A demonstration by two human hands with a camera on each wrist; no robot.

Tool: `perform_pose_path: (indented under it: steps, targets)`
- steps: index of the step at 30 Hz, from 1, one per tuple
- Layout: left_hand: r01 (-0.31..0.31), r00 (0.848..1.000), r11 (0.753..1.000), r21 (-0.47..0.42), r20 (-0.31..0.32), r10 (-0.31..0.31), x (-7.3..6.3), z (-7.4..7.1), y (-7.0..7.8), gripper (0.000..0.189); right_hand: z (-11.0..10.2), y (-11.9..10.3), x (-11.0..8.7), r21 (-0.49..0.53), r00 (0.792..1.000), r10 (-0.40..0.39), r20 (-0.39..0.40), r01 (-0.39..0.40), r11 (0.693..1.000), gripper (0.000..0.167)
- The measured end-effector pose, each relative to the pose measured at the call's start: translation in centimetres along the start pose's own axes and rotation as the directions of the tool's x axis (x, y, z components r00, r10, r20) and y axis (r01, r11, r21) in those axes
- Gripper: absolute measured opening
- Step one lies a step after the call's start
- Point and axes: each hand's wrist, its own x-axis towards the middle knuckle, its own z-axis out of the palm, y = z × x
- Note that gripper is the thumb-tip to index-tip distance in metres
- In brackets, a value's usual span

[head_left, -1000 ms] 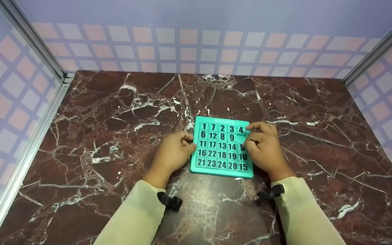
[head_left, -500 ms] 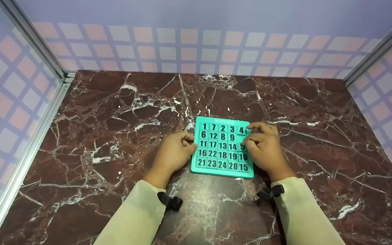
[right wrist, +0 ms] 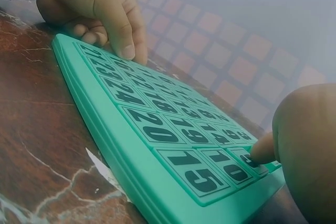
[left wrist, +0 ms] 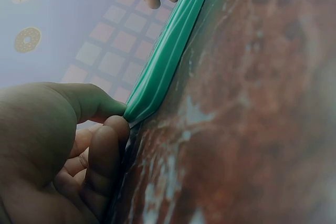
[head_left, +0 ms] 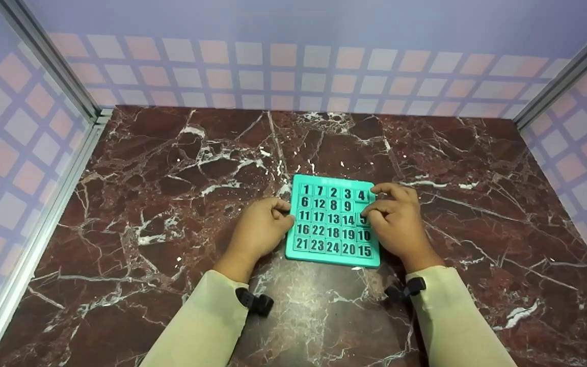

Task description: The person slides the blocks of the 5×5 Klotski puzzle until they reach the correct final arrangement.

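A teal number slide puzzle [head_left: 331,259] lies flat on the marble table, its square tiles bearing black numbers. Its one vacant cell is at the right end of the second row, below the 4 tile [head_left: 361,195]. My left hand [head_left: 262,227] pinches the frame's left edge; in the left wrist view the thumb and curled fingers meet at a corner of the green frame [left wrist: 163,72]. With a fingertip my right hand [head_left: 398,224] presses the 5 tile [right wrist: 242,157], partly covering it. Another right finger extends beside the 4 tile, near the frame's right edge.
Dark red marble tabletop [head_left: 196,168] with white veins surrounds the puzzle. Purple walls with pink and white squares [head_left: 283,81] rise at the back and sides, joined by metal posts [head_left: 44,56]. Black straps [head_left: 258,302] with small devices sit at both wrists.
The right fingertip and the 5 tile have shifted very slightly toward the vacant cell. The left hand and the puzzle frame stay where they were.
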Motion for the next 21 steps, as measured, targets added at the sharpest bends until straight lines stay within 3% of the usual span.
perform_pose_path:
  steps: [10,21]
  targets:
    - [-0.002,1.0,1.0,-0.008,-0.004,0.002,-0.06,0.02,0.02,0.029,0.1,-0.07,0.08,-0.006,1.0,-0.016,-0.016,0.016,1.0,0.027]
    - [0.003,1.0,1.0,-0.017,-0.001,-0.003,0.02,0.06,-0.1,0.027,0.12,-0.02,0.22,-0.036,1.0,0.018,-0.008,-0.018,0.999,0.028]
